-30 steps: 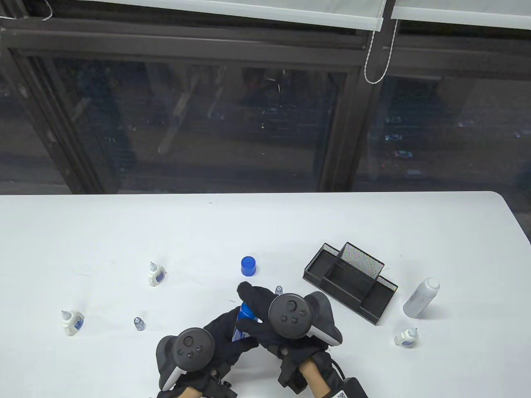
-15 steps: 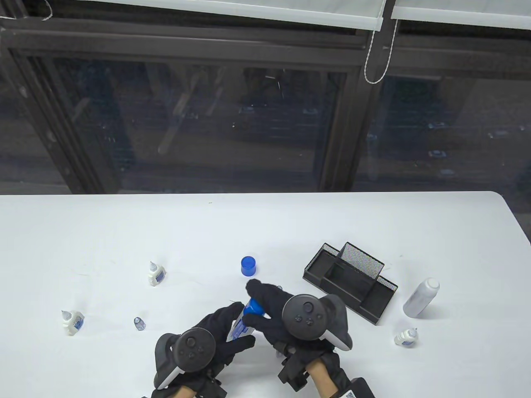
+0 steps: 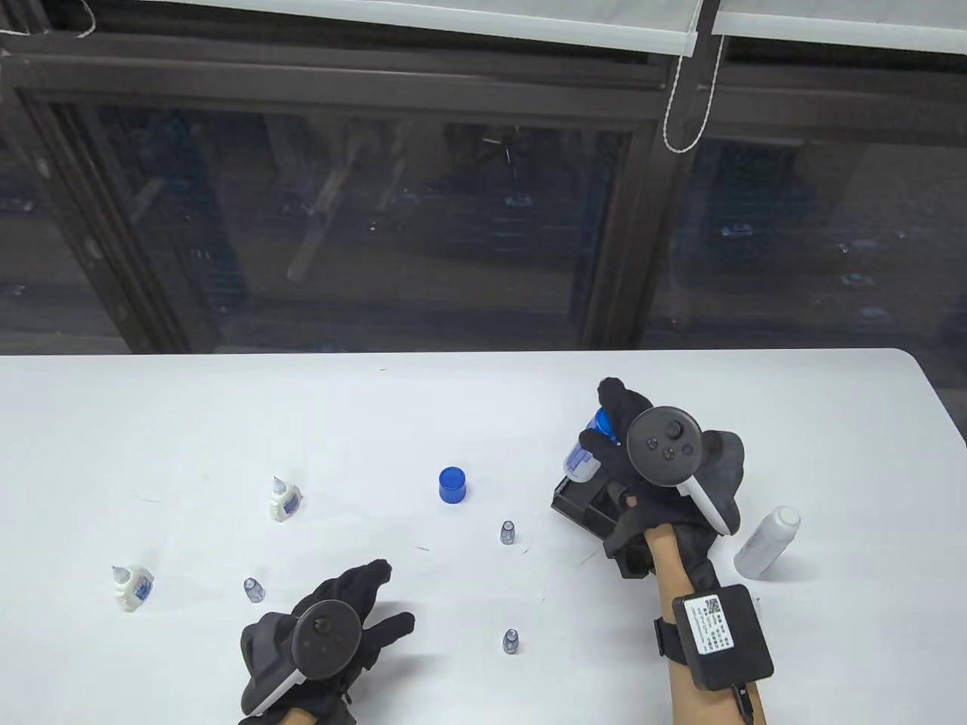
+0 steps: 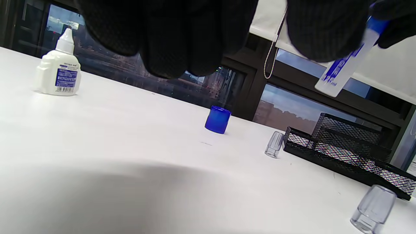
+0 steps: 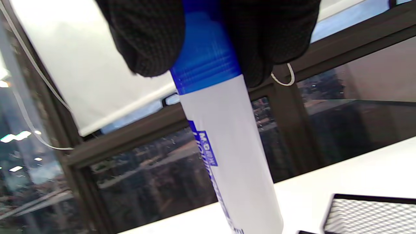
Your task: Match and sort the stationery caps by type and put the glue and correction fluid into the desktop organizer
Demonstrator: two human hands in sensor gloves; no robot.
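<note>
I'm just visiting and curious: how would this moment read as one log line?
right hand: grips capped glue bottle above organizer | left hand: open, holds nothing | blue cap: loose on table

Gloved fingers (image 4: 169, 35) hang from the top edge above the white table (image 4: 113, 156). On it stand a small white bottle (image 4: 58, 73), a blue cap (image 4: 217, 119), two clear caps (image 4: 274, 144) and a black mesh organizer (image 4: 341, 152).

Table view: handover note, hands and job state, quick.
Right hand grips the capped glue bottle by its blue cap, above the mesh organizer; not in yet.
Left hand open, holds nothing.
On the table: blue cap, three clear caps, two uncapped correction fluids, white bottle.
Left: drop the glue in, cap and store the rest.
</note>
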